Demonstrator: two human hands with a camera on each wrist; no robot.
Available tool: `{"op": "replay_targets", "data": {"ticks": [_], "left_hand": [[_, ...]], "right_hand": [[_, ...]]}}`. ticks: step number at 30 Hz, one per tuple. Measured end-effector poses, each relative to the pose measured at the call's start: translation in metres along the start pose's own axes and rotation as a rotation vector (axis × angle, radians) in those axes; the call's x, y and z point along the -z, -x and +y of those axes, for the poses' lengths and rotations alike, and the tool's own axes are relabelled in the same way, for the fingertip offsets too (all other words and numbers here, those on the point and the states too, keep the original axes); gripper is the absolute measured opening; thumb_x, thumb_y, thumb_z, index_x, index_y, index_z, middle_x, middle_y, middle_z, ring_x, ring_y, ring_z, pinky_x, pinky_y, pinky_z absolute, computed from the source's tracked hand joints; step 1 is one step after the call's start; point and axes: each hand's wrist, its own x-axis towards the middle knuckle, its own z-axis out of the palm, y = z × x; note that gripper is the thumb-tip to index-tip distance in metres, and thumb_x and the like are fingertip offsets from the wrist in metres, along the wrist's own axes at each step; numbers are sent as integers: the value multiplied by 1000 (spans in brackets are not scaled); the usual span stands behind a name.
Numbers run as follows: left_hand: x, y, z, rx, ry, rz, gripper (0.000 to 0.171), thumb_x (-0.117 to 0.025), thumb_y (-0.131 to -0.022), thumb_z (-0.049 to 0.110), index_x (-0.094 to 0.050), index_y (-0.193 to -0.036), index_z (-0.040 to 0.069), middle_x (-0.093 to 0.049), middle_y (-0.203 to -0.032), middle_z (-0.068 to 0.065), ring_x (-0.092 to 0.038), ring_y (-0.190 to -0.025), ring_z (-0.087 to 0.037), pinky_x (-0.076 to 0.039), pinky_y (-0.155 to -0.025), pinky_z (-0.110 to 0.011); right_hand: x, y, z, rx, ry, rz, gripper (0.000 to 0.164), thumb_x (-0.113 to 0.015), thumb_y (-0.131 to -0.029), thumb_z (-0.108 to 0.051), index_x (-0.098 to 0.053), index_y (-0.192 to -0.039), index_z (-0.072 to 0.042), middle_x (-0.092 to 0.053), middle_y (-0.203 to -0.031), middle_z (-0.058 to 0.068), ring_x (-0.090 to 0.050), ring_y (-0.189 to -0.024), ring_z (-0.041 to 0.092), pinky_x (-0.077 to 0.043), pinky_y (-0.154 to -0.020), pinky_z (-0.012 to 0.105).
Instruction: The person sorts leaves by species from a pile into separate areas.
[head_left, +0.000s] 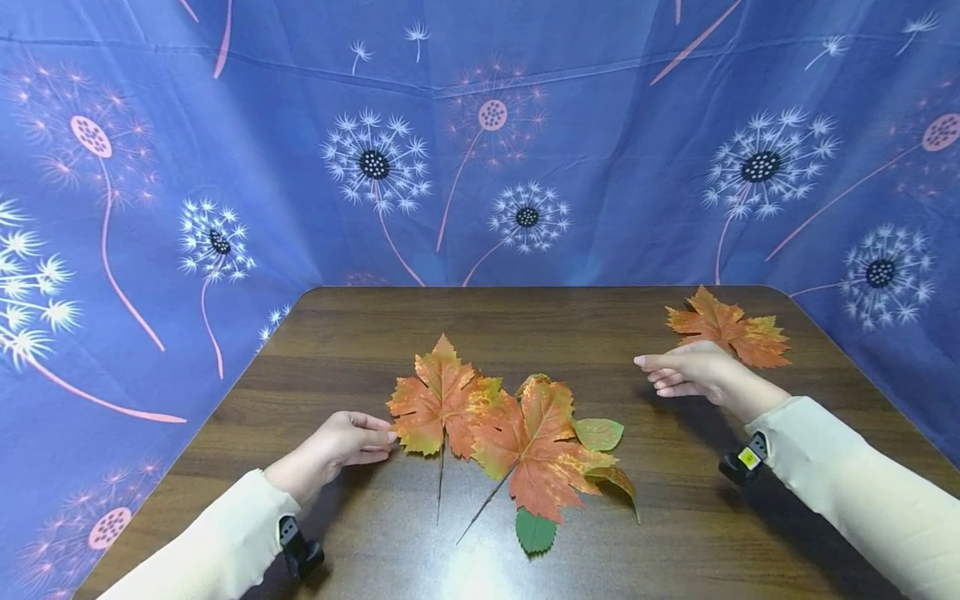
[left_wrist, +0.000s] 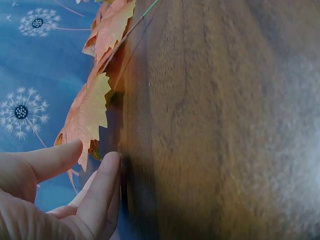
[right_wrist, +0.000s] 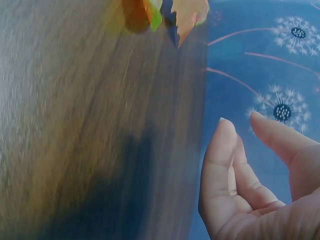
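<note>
Two orange maple leaves overlap in the middle of the table, a left one (head_left: 431,404) and a right one (head_left: 543,450), each with a thin dark stem. At the left leaf's outer edge is my left hand (head_left: 341,446); in the left wrist view its thumb and fingers (left_wrist: 102,195) stand apart around the leaf's pointed tip. Whether they touch it I cannot tell. My right hand (head_left: 693,375) hovers above the table, loosely bent, with a gap between thumb and fingers (right_wrist: 217,170) and nothing held. Just behind it lies another maple leaf (head_left: 720,325), partly hidden by the hand.
Smaller leaves poke out around the right maple leaf: a pale green one (head_left: 598,433), a curled brownish one (head_left: 618,479) and a dark green one (head_left: 536,532). The brown wooden table (head_left: 337,342) meets a blue dandelion-print cloth (head_left: 615,167) at its back and sides.
</note>
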Motion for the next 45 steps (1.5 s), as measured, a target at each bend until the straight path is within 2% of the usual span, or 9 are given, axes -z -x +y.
{"op": "replay_targets", "data": {"ticks": [5,10,17,22,26,31,37,41,45], "left_hand": [[-4,2,1,32,27,-36,23,-62,-89,-4,-56,-107,-17,-71,-81,-5,-68,-76,-16,-59,-77,-33],[-5,6,3,41,47,-56,16,-63,-89,-3,-54,-100,-11,-71,-79,-5,-69,-73,-15,-59,-73,-30],[-8,10,6,74,29,-123,6,-63,-91,1,-60,-88,-3,-72,-79,-10,-69,-70,-14,-59,-69,-25],[-12,12,5,98,7,-159,12,-63,-92,6,-63,-94,-6,-73,-83,-12,-70,-73,-16,-59,-71,-26],[-16,14,4,111,1,-191,23,-64,-92,8,-63,-103,-12,-73,-85,-11,-71,-76,-16,-59,-73,-25],[-21,14,1,108,29,-222,25,-63,-92,8,-63,-105,-13,-74,-85,-10,-71,-77,-16,-58,-74,-26],[-30,18,-4,109,73,-244,16,-63,-92,7,-64,-99,-8,-73,-83,-9,-71,-76,-17,-59,-75,-27],[-37,19,-5,94,98,-234,13,-65,-91,6,-61,-97,-5,-73,-85,-12,-72,-77,-18,-59,-76,-28],[-42,17,-6,84,130,-253,14,-68,-89,8,-61,-95,-3,-74,-86,-14,-72,-76,-18,-59,-75,-27]], "right_hand": [[-10,3,-2,7,-25,-23,53,-67,-92,-25,-50,-123,14,-70,-84,1,-68,-74,8,-58,-72,25],[-27,14,-6,-10,-133,-76,49,-66,-92,-20,-52,-126,13,-71,-86,3,-69,-76,11,-59,-75,27],[-58,35,-9,7,-238,-154,31,-64,-93,-17,-63,-114,7,-73,-91,7,-71,-80,14,-58,-80,30],[-86,51,-9,7,-342,-204,18,-63,-94,-14,-68,-105,-1,-72,-91,6,-70,-82,15,-58,-80,29],[-110,63,-8,-3,-397,-206,23,-63,-94,-15,-63,-109,4,-71,-87,5,-70,-80,15,-58,-79,28],[-135,71,-7,6,-410,-224,31,-64,-93,-15,-59,-113,8,-71,-86,5,-70,-78,15,-59,-77,29],[-157,72,-5,13,-410,-254,21,-64,-91,-11,-66,-103,6,-72,-80,3,-70,-72,12,-59,-75,29],[-171,72,-4,-4,-433,-269,24,-65,-91,-10,-64,-107,8,-73,-81,4,-71,-73,12,-59,-75,28],[-186,74,-4,-21,-465,-305,32,-64,-92,-9,-60,-112,15,-74,-86,9,-72,-79,17,-59,-79,32]]}}
